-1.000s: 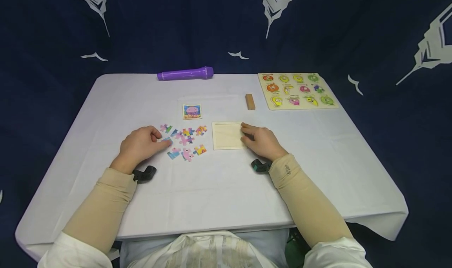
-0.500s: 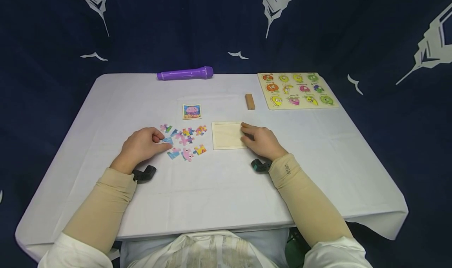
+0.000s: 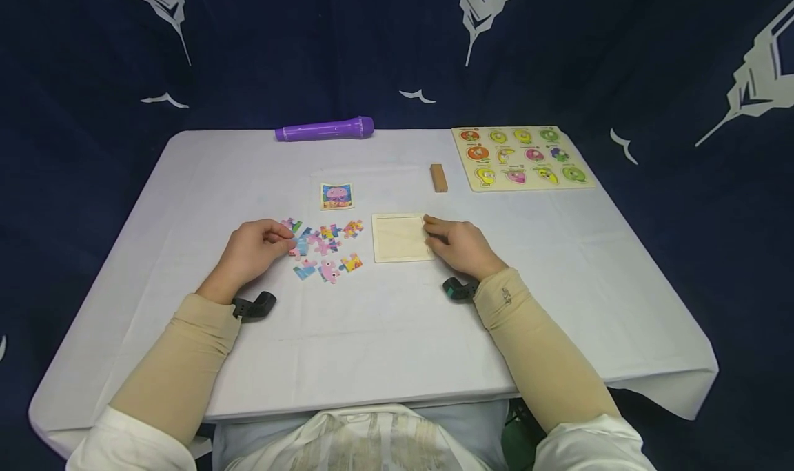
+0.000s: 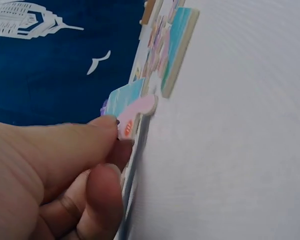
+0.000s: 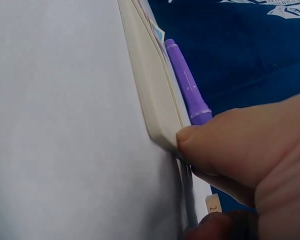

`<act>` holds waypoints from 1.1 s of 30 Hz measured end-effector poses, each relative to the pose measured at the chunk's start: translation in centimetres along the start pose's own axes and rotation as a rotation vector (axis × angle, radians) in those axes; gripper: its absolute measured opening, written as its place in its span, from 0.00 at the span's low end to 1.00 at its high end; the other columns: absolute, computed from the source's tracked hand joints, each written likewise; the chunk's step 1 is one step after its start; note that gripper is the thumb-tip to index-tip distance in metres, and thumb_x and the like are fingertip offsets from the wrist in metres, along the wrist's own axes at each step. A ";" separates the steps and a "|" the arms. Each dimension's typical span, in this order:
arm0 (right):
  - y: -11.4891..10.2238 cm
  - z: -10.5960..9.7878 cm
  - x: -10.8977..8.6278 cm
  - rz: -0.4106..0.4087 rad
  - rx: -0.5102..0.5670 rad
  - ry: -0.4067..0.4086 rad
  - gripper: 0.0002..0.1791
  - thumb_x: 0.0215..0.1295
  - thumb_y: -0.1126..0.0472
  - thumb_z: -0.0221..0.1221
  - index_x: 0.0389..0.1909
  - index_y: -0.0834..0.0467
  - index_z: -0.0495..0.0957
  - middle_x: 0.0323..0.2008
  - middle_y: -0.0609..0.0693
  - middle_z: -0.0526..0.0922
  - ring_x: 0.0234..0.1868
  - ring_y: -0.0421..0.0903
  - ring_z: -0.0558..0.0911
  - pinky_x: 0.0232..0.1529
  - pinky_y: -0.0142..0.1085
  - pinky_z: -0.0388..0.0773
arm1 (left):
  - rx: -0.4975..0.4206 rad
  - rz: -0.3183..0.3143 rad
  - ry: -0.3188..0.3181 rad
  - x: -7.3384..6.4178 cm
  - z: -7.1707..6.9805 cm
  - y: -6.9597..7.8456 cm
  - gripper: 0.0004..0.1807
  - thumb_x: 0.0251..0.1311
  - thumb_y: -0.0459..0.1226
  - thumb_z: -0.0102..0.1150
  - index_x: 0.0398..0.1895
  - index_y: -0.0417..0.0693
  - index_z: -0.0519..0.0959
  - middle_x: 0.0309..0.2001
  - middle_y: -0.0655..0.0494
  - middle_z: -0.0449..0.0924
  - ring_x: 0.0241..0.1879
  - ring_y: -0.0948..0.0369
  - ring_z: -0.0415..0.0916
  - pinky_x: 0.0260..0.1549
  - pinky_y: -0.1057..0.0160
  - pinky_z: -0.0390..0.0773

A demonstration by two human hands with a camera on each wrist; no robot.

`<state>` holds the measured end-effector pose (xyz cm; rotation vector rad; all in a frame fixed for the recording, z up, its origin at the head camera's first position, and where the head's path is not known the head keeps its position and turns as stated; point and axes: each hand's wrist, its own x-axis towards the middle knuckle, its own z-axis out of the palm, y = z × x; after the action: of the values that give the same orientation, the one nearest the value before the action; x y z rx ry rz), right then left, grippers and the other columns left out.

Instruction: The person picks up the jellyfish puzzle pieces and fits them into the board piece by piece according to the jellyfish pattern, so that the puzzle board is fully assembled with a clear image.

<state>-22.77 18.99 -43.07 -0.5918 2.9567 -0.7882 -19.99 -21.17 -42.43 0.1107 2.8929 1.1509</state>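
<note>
My left hand (image 3: 256, 249) pinches a blue and pink jigsaw piece (image 4: 130, 107) between thumb and fingers, at the left side of a loose group of jigsaw pieces (image 3: 329, 271). In the left wrist view a blue-topped piece (image 4: 180, 50) lies just beyond it. With thumb and fingers, my right hand (image 3: 462, 249) grips the right edge of a shallow pale wooden puzzle tray (image 3: 400, 238), whose inside is bare. The fingers under my right thumb are partly hidden. Behind the pieces lies a small square picture card (image 3: 337, 196) with a pink figure.
A purple toy microphone (image 3: 324, 129) lies along the table's far edge. Farther right are a small brown wooden block (image 3: 439, 178) and a fruit puzzle board (image 3: 524, 159). A white cloth covers the table (image 3: 372, 340).
The left hand has drawn back slightly to the left and away from me, and a blue and pink piece now shows at its fingertips. The right hand stays on the tray.
</note>
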 end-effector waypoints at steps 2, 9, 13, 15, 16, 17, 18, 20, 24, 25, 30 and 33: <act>0.1 -0.2 0.0 0.001 0.002 -0.004 0.23 0.74 0.55 0.61 0.66 0.57 0.78 0.71 0.48 0.74 0.72 0.55 0.73 0.72 0.51 0.67 | -0.010 0.001 0.017 0.1 0.1 -0.1 0.10 0.68 0.42 0.66 0.45 0.46 0.84 0.36 0.50 0.85 0.36 0.55 0.76 0.37 0.60 0.72; 0.3 -0.6 -0.2 -0.001 0.029 -0.025 0.20 0.73 0.56 0.62 0.62 0.58 0.81 0.69 0.48 0.76 0.71 0.55 0.74 0.71 0.51 0.68 | -0.066 0.010 0.101 0.1 0.6 -0.1 0.12 0.65 0.44 0.69 0.44 0.46 0.87 0.37 0.49 0.88 0.34 0.57 0.79 0.30 0.67 0.75; 0.3 -0.6 -0.2 -0.005 0.032 -0.035 0.20 0.73 0.56 0.62 0.62 0.58 0.81 0.69 0.49 0.75 0.71 0.55 0.74 0.71 0.51 0.68 | -0.129 0.023 0.150 0.1 1.0 0.1 0.13 0.64 0.45 0.71 0.43 0.45 0.88 0.37 0.48 0.89 0.33 0.60 0.80 0.27 0.70 0.76; 0.4 -0.6 -0.2 -0.007 0.024 -0.038 0.20 0.73 0.57 0.62 0.62 0.57 0.81 0.69 0.48 0.75 0.71 0.55 0.74 0.70 0.52 0.69 | -0.153 0.034 0.164 0.1 1.2 0.3 0.13 0.63 0.45 0.71 0.42 0.45 0.88 0.37 0.48 0.89 0.33 0.61 0.80 0.27 0.70 0.76; 0.4 -0.6 -0.2 -0.009 0.020 -0.038 0.20 0.73 0.57 0.62 0.62 0.57 0.81 0.69 0.49 0.75 0.70 0.56 0.74 0.70 0.52 0.69 | -0.164 0.037 0.168 0.1 1.3 0.4 0.13 0.63 0.45 0.71 0.41 0.45 0.88 0.37 0.49 0.89 0.32 0.62 0.80 0.27 0.71 0.76; 0.3 -0.6 -0.2 -0.012 0.016 -0.036 0.20 0.73 0.56 0.62 0.62 0.57 0.81 0.69 0.48 0.75 0.70 0.55 0.74 0.70 0.52 0.69 | -0.169 0.042 0.170 0.1 1.4 0.4 0.13 0.63 0.45 0.72 0.41 0.45 0.88 0.37 0.49 0.89 0.32 0.63 0.81 0.27 0.71 0.76; 0.3 -0.6 -0.2 -0.014 0.011 -0.036 0.20 0.73 0.56 0.62 0.62 0.57 0.81 0.69 0.49 0.75 0.70 0.56 0.75 0.70 0.52 0.70 | -0.174 0.046 0.171 0.1 1.5 0.5 0.12 0.63 0.45 0.72 0.41 0.45 0.88 0.37 0.49 0.89 0.32 0.64 0.81 0.28 0.71 0.76; 0.3 -0.6 -0.2 -0.017 0.005 -0.033 0.20 0.72 0.56 0.63 0.62 0.57 0.81 0.69 0.48 0.76 0.70 0.56 0.75 0.69 0.52 0.70 | -0.182 0.052 0.170 0.1 1.8 0.6 0.11 0.63 0.44 0.72 0.41 0.45 0.88 0.37 0.49 0.89 0.31 0.65 0.81 0.28 0.71 0.76; 0.2 -0.6 -0.2 -0.008 0.005 -0.033 0.20 0.72 0.55 0.63 0.61 0.56 0.81 0.68 0.48 0.76 0.70 0.56 0.75 0.69 0.52 0.71 | -0.195 0.067 0.164 -0.1 2.3 1.1 0.10 0.63 0.42 0.72 0.40 0.45 0.88 0.37 0.50 0.89 0.31 0.66 0.82 0.29 0.71 0.76; 0.2 -0.6 -0.2 -0.003 0.007 -0.034 0.20 0.72 0.55 0.63 0.61 0.56 0.81 0.68 0.48 0.76 0.70 0.56 0.75 0.69 0.52 0.71 | -0.199 0.076 0.160 -0.1 2.5 1.2 0.10 0.63 0.42 0.72 0.40 0.45 0.88 0.37 0.50 0.89 0.31 0.65 0.82 0.29 0.71 0.76; -0.2 -0.6 -0.2 0.020 0.013 -0.042 0.20 0.72 0.55 0.64 0.61 0.56 0.81 0.68 0.48 0.76 0.70 0.56 0.74 0.69 0.52 0.70 | -0.225 0.114 0.126 0.0 3.2 2.2 0.10 0.63 0.43 0.72 0.40 0.46 0.88 0.35 0.52 0.89 0.30 0.64 0.82 0.27 0.69 0.77; -0.3 -0.8 -0.3 0.029 0.026 -0.045 0.20 0.72 0.55 0.63 0.61 0.57 0.81 0.68 0.49 0.76 0.70 0.55 0.74 0.70 0.52 0.69 | -0.243 0.124 0.089 0.1 3.5 3.3 0.09 0.63 0.43 0.72 0.40 0.48 0.88 0.34 0.53 0.88 0.28 0.63 0.81 0.24 0.68 0.76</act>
<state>-22.50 19.19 -42.28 -0.5563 2.9028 -0.7989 -19.77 -16.39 -42.73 0.2411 2.8260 1.5560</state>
